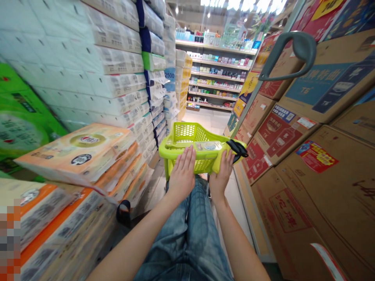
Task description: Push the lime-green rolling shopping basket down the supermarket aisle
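Observation:
A lime-green plastic basket (183, 128) with perforated walls is in front of my legs. My left hand (183, 171) rests on its near side, fingers straight and close together, the tips by a printed label (209, 146) on the rim. At the right end of that side, my right hand (222, 173) has its fingers bent over a yellow cloth (216, 163), pressed against the basket. A black strap-like bundle (238, 149) lies by those fingertips; its kind is unclear. My right thumb is hidden.
Tall stacks of white tissue packs (117, 58) rise at the left, with orange packs (79, 150) lower down. Cardboard cartons (316, 168) line the right side behind a metal post. A grey handle (288, 56) juts out there. Stocked shelves (218, 70) stand beyond the aisle floor.

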{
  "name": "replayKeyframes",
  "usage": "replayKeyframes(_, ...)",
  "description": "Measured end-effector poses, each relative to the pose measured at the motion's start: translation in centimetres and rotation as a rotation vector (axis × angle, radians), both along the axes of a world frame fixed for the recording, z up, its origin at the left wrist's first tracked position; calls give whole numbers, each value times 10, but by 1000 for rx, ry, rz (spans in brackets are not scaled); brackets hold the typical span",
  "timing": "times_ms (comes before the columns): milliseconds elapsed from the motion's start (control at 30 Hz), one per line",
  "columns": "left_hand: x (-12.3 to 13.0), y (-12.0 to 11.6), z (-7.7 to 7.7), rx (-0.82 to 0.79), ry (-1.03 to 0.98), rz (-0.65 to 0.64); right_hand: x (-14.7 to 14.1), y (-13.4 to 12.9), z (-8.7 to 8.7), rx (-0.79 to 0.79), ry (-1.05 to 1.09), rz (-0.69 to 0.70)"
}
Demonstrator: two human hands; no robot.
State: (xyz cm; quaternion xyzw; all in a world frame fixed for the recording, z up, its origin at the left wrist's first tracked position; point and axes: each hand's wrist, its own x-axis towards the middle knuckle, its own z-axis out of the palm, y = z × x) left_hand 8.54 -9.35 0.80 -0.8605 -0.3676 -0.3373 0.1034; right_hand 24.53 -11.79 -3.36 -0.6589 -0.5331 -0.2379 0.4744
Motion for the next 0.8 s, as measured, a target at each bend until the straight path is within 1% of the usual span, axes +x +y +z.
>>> replayKeyframes(33,0,0,0,1,0,0,-10,-1,1,-39,-71,41)
replayKeyframes(100,-2,1,0,8,-3,-8,-21,-2,2,-113,-281,103)
replayKeyframes(167,-3,2,0,12,-7,-23,-16,-1,1,-124,-449,97)
replayKeyframes(200,-4,2,0,13,-10,-29,-8,0,0,-111,-483,69)
replayKeyframes(233,-4,2,0,11,-10,-31,4,1,0,-96,-479,29)
replayKeyframes(300,-3,2,0,12,-12,-29,32,2,4,-72,-396,-63)
replayKeyframes(367,-2,2,0,17,-12,-21,62,2,14,-78,-279,-133)
replayKeyframes(433,0,2,-1,20,-4,-16,88,1,29,-113,-234,-135)
replayKeyframes(533,-1,2,-1,17,15,-1,113,1,55,-208,-285,-56)
replayKeyframes(600,-4,4,-2,23,28,4,120,1,68,-260,-294,-26)
replayKeyframes(667,-9,7,-3,37,35,0,119,0,75,-277,-284,-7)
replayKeyframes(800,-22,16,-6,51,19,-12,104,-3,77,-255,-265,53)
